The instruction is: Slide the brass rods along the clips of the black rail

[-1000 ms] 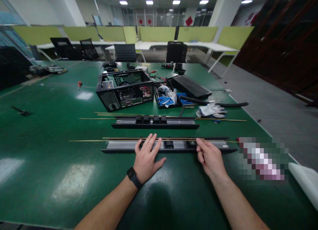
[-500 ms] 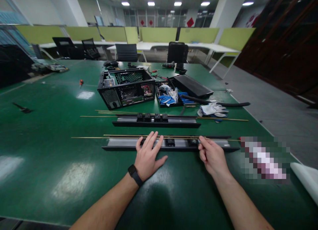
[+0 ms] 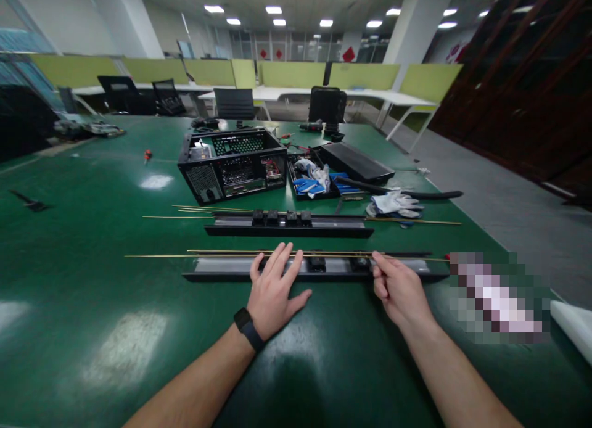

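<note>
My left hand point(image 3: 274, 287), a dark watch point(image 3: 248, 329) on its wrist, lies with fingers spread across the near black channel point(image 3: 277, 277) and covers part of it. The near channel has a pale inner strip point(image 3: 226, 264) and small black blocks, one point(image 3: 317, 263) showing between my hands. Long thin brass rods point(image 3: 222, 253) run along its far side and stick out past its left end. With thumb and index finger pinched, my right hand point(image 3: 401, 289) is closed on a brass rod over the channel's right half. Its other fingers are curled in.
A second channel point(image 3: 287, 232) with several black blocks lies behind, more rods beside it. Farther back on the green table point(image 3: 92, 280) stand an open computer case point(image 3: 231, 169), a tray of gloves point(image 3: 312, 178) and a black cover point(image 3: 356, 161). Another glove point(image 3: 393, 203) lies right.
The view has shifted slightly. My left hand stays spread over the channel, and my right hand keeps its pinch on the rod, with little visible movement.
</note>
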Motion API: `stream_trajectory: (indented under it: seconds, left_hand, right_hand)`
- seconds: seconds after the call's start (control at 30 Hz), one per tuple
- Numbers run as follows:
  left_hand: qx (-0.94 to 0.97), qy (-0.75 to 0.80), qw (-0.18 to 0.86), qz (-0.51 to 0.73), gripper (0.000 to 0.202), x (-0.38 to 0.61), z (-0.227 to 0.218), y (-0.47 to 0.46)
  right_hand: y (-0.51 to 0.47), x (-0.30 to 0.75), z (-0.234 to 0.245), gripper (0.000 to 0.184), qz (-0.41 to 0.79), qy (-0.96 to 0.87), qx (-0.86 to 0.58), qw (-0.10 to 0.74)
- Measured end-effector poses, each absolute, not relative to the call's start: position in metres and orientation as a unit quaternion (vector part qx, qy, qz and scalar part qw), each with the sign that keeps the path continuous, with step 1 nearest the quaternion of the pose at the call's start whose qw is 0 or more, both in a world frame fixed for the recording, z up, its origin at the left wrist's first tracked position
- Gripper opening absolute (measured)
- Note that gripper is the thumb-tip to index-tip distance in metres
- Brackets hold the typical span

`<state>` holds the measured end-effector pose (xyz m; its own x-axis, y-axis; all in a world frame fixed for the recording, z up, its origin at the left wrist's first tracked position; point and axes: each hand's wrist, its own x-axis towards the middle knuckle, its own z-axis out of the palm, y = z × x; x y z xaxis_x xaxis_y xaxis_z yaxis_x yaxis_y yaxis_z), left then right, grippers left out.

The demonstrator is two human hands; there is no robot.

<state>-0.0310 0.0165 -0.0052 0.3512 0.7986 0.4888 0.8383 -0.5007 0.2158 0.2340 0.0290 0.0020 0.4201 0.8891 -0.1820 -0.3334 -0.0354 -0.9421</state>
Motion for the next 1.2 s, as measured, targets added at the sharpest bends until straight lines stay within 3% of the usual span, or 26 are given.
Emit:
stream_trajectory:
  seconds: [1.2]
  left_hand:
    - [-0.823,-0.493,0.043,-0.278,0.068,-0.0296,-0.0043,0.0154]
  right_hand:
    - [0.0272,0.2314,0.0035,0.043,0.45,-0.288,-0.565,0.629]
